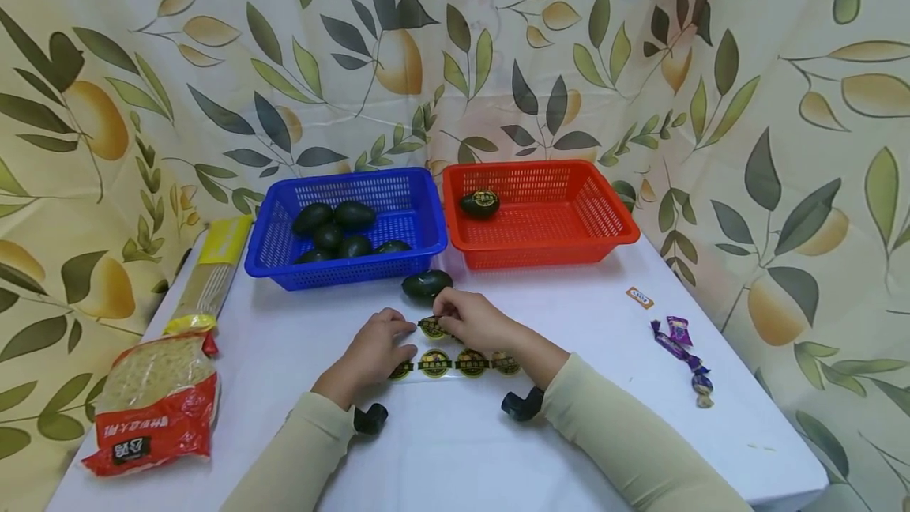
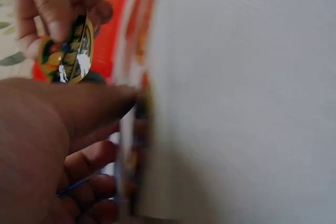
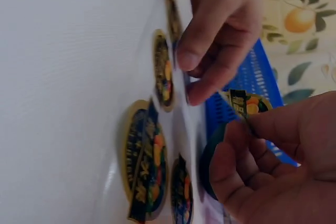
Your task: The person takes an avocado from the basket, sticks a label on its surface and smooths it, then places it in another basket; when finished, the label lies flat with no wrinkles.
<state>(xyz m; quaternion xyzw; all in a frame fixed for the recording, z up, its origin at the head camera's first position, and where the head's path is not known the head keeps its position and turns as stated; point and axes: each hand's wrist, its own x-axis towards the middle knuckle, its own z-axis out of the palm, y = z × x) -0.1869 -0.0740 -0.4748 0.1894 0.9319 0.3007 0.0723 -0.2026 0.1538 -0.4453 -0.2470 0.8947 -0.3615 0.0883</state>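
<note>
Right hand pinches a round sticker, lifted on edge. Left hand fingers press the sticker sheet, its long axis parallel to the tabletop near edge. Print unreadable.

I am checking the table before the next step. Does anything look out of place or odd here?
One avocado lies loose on the table, in front of the blue basket and outside both baskets. Wrapped candies and a small label are scattered near the right edge. Nothing looks spilled or damaged.

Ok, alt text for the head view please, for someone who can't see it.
The right hand pinches a round sticker peeled from a sticker sheet that the left hand holds down; one avocado lies just beyond.
</note>
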